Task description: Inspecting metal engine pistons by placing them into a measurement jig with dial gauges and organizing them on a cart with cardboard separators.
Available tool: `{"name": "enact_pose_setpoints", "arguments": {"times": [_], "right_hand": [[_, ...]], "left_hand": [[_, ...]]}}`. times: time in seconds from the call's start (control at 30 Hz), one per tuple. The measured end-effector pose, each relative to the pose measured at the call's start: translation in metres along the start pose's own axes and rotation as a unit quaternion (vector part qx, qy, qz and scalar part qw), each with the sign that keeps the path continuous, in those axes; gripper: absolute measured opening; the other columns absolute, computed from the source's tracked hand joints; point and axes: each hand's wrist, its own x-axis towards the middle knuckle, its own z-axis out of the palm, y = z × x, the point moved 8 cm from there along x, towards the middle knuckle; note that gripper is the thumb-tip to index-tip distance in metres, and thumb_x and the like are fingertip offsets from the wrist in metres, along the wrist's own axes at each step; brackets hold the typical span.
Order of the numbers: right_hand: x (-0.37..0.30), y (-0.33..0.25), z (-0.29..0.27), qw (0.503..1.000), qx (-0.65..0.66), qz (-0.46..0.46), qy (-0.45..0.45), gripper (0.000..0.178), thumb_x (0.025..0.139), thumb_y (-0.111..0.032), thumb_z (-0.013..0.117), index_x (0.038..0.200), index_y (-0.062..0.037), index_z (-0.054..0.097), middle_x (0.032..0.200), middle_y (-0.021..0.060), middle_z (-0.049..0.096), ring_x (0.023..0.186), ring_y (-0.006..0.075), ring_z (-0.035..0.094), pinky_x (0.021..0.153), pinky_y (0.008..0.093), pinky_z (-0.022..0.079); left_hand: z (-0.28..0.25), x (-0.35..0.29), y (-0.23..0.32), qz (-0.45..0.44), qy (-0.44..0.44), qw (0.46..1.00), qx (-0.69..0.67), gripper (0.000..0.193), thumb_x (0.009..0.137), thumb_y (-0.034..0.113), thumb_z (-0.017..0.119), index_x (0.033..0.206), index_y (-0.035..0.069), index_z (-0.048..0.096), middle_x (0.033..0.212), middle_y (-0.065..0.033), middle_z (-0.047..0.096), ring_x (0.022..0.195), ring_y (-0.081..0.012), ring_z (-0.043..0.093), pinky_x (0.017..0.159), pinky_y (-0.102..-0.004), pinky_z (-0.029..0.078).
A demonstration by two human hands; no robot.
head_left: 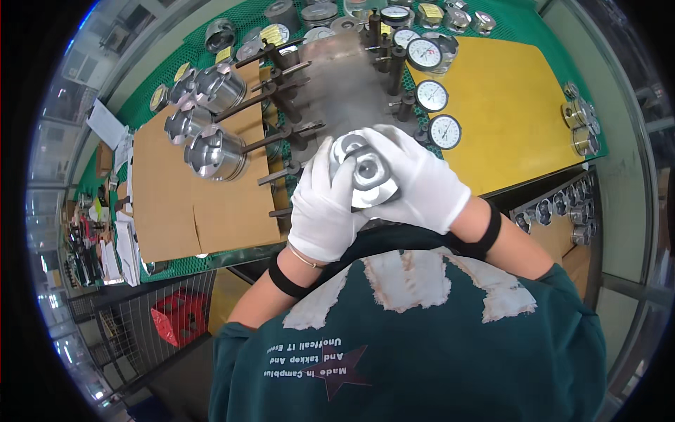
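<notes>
Between both white-gloved hands is a shiny metal piston (367, 171), its hollowed face turned up toward me. My left hand (322, 200) wraps its left side, with fingers reaching over the upper face. My right hand (420, 179) grips the right side and the far rim. The piston is close to my body, in front of a grey metal gauge block (341, 84). Dial gauges (445, 131) stand on posts along the block's right side. Several pistons (215, 152) rest to the left on brown cardboard.
Rods and clamps (281, 137) stick out from the block's left side over the cardboard (165, 218). A yellow sheet (506, 105) covers the right of the bench, with pistons (583, 141) at its edge. More metal parts (320, 13) line the back. A red crate (180, 318) sits lower left.
</notes>
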Motion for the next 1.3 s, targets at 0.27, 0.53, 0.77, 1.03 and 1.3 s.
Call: {"name": "enact_pose_setpoints", "arguments": {"times": [0.27, 0.53, 0.77, 1.03, 1.3], "right_hand": [[-0.069, 0.076, 0.051, 0.880, 0.264, 0.330, -0.218, 0.091, 0.086, -0.025, 0.071, 0.153, 0.0013, 0.015, 0.106, 0.0198, 0.067, 0.081, 0.0234, 0.069, 0.078, 0.0330, 0.055], [-0.062, 0.077, 0.047, 0.858, 0.328, 0.357, -0.170, 0.089, 0.088, -0.025, 0.069, 0.153, 0.0026, 0.015, 0.102, 0.0126, 0.067, 0.089, 0.0153, 0.064, 0.080, 0.0288, 0.053], [-0.065, 0.093, 0.056, 0.881, 0.307, 0.331, -0.141, 0.088, 0.089, -0.030, 0.067, 0.152, 0.0063, 0.017, 0.102, 0.0143, 0.068, 0.089, 0.0166, 0.064, 0.083, 0.0275, 0.051], [-0.064, 0.085, 0.053, 0.824, 0.342, 0.403, -0.202, 0.091, 0.087, -0.027, 0.070, 0.153, 0.0040, 0.015, 0.116, 0.0212, 0.065, 0.104, 0.0247, 0.065, 0.092, 0.0329, 0.050], [-0.053, 0.061, -0.036, 0.973, 0.165, 0.160, 0.020, 0.061, 0.080, -0.004, 0.070, 0.136, 0.0031, 0.047, 0.118, 0.0197, 0.064, 0.103, 0.0266, 0.067, 0.091, 0.0360, 0.052]], "left_hand": [[0.009, 0.018, -0.010, 0.028, 0.029, 0.996, -0.081, 0.073, 0.057, 0.017, 0.088, 0.118, 0.004, 0.050, 0.138, -0.0298, 0.044, 0.109, -0.0463, 0.059, 0.087, -0.0450, 0.053], [0.018, 0.030, -0.019, 0.028, 0.032, 0.996, -0.079, 0.072, 0.057, 0.012, 0.087, 0.119, 0.005, 0.051, 0.140, -0.0283, 0.041, 0.116, -0.0450, 0.055, 0.091, -0.0438, 0.053], [0.021, 0.032, -0.022, 0.030, 0.036, 0.995, -0.084, 0.074, 0.056, 0.010, 0.086, 0.120, 0.007, 0.051, 0.141, -0.0277, 0.041, 0.117, -0.0447, 0.055, 0.091, -0.0433, 0.053], [0.017, 0.033, -0.019, 0.020, 0.054, 0.995, -0.081, 0.068, 0.057, 0.008, 0.084, 0.117, 0.008, 0.052, 0.138, -0.0268, 0.045, 0.116, -0.0431, 0.057, 0.091, -0.0425, 0.053], [0.010, 0.047, 0.007, -0.286, -0.108, 0.861, -0.407, 0.052, 0.085, 0.007, 0.069, 0.129, -0.003, 0.045, 0.102, -0.0077, 0.063, 0.083, -0.0124, 0.063, 0.073, -0.0272, 0.052]]}}
